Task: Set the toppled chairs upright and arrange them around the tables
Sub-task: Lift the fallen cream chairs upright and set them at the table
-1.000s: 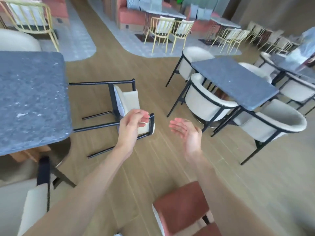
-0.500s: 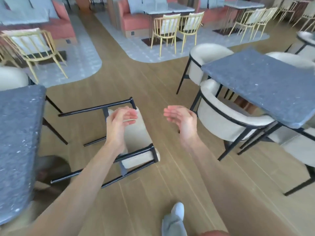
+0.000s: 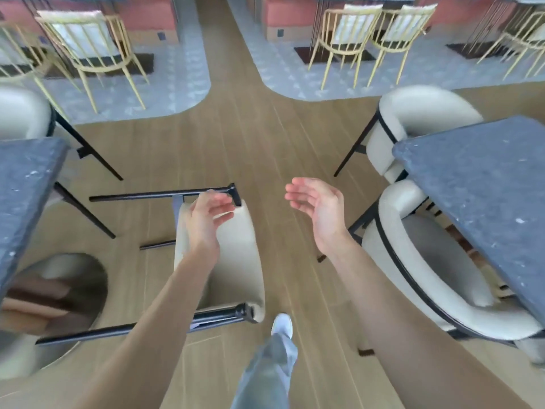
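Chair [image 3: 233,255] lies toppled on the floor [image 3: 265,149] just ahead of your shoe [image 3: 282,325], between two benches. Your left hand [image 3: 206,219] hovers over it, grip apart; your right hand [image 3: 318,208] hangs open beside it.

The toppled chair [image 3: 230,255] is now seen much closer and almost directly below, where a second ago it lay farther ahead beside the left table [image 3: 26,184]. The left hand [image 3: 206,219] has been opened from a loose curl and is held over the chair's cream backrest. The right hand [image 3: 318,208] has been spread further apart from it. A white shoe [image 3: 281,324] has been stepped forward just beside the chair.
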`<act>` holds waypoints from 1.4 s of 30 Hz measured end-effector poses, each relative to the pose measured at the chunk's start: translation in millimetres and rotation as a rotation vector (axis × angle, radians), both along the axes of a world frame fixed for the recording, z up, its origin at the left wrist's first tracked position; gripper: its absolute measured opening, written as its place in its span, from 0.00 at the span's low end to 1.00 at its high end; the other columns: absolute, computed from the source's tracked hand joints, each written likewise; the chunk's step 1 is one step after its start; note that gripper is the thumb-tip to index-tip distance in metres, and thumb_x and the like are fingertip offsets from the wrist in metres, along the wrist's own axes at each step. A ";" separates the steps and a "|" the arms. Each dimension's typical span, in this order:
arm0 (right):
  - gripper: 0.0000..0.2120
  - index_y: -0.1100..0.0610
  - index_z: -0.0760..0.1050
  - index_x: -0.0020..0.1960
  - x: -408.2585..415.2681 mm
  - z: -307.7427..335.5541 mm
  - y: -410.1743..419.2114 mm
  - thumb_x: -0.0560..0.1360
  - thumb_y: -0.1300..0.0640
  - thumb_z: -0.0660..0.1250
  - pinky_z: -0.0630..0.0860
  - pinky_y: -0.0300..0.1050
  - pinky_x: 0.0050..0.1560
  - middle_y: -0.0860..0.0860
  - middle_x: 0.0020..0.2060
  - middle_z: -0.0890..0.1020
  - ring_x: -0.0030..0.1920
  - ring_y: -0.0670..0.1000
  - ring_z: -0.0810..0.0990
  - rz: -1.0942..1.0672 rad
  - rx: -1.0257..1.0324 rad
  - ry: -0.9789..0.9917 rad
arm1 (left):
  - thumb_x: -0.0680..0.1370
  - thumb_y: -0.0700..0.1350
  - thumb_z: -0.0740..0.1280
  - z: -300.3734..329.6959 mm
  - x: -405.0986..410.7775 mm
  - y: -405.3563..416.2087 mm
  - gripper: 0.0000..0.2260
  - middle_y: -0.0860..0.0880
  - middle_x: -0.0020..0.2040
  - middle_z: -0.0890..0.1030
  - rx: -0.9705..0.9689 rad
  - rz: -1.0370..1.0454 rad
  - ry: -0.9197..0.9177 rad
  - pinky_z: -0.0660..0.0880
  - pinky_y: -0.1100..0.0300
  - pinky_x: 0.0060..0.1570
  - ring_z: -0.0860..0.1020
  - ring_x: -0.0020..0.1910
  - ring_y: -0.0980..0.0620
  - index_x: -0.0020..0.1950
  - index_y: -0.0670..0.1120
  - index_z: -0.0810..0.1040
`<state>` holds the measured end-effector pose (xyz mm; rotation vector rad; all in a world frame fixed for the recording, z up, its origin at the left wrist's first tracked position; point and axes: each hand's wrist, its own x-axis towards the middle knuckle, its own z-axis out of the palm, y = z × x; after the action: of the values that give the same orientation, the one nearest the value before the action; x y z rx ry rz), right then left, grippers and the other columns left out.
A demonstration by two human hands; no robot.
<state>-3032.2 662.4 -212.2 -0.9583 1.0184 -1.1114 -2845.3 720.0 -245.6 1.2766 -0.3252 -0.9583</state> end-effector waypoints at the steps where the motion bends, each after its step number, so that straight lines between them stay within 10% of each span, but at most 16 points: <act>1: 0.10 0.64 0.82 0.48 2.4 -3.3 -19.2 0.78 0.61 0.63 0.79 0.48 0.51 0.57 0.42 0.86 0.43 0.54 0.84 0.013 0.005 0.008 | 0.74 0.42 0.66 -5.7 -0.8 -20.7 0.11 0.45 0.37 0.84 -0.006 0.025 0.018 0.79 0.51 0.47 0.82 0.37 0.46 0.33 0.47 0.82; 13: 0.10 0.60 0.84 0.45 124.8 -22.3 -238.2 0.77 0.60 0.64 0.80 0.48 0.48 0.57 0.41 0.87 0.41 0.53 0.85 0.403 0.046 0.166 | 0.77 0.43 0.62 -26.2 48.9 -201.8 0.11 0.44 0.39 0.83 -0.042 0.403 0.152 0.80 0.50 0.50 0.82 0.38 0.48 0.40 0.41 0.81; 30: 0.10 0.59 0.83 0.42 346.9 -39.7 -265.7 0.76 0.61 0.63 0.79 0.42 0.42 0.57 0.38 0.87 0.38 0.52 0.84 1.343 -0.001 0.142 | 0.79 0.42 0.61 -23.8 157.8 -169.9 0.11 0.47 0.34 0.83 -0.050 1.331 0.033 0.77 0.53 0.46 0.81 0.35 0.49 0.39 0.43 0.80; 42: 0.10 0.61 0.82 0.45 344.7 -100.3 -290.3 0.78 0.63 0.61 0.77 0.45 0.44 0.57 0.39 0.86 0.39 0.54 0.82 1.826 0.041 0.432 | 0.75 0.43 0.64 -97.5 54.8 -194.8 0.09 0.46 0.33 0.84 0.098 1.839 0.307 0.79 0.58 0.36 0.82 0.31 0.49 0.40 0.41 0.80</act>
<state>-2687.6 372.2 -312.5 -1.5168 0.1339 0.6540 -2790.6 525.2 -343.2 0.9348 1.0379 0.4540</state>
